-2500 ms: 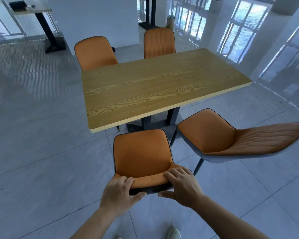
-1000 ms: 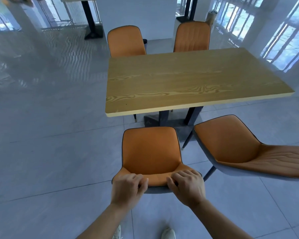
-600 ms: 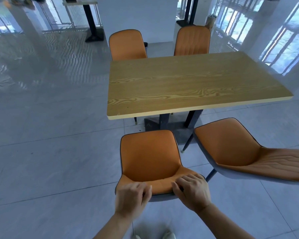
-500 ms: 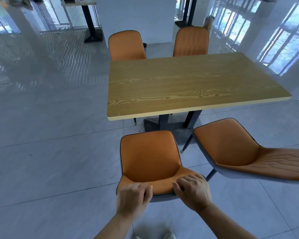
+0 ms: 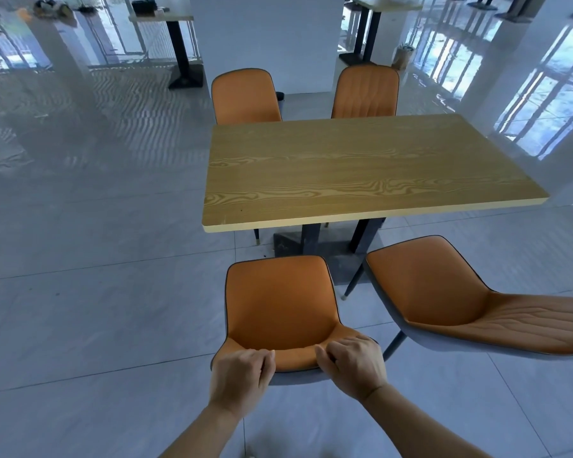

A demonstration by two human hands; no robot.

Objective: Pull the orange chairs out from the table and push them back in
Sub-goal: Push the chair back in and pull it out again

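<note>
My near chair (image 5: 280, 302) is plain orange, edged in dark piping, with a grey shell. The right chair (image 5: 444, 292) is orange too, its back stitched in wavy lines. Before me the tabletop (image 5: 361, 166) shows honey-yellow wood grain, pale-edged; the floor (image 5: 96, 292) is grey tile.
</note>
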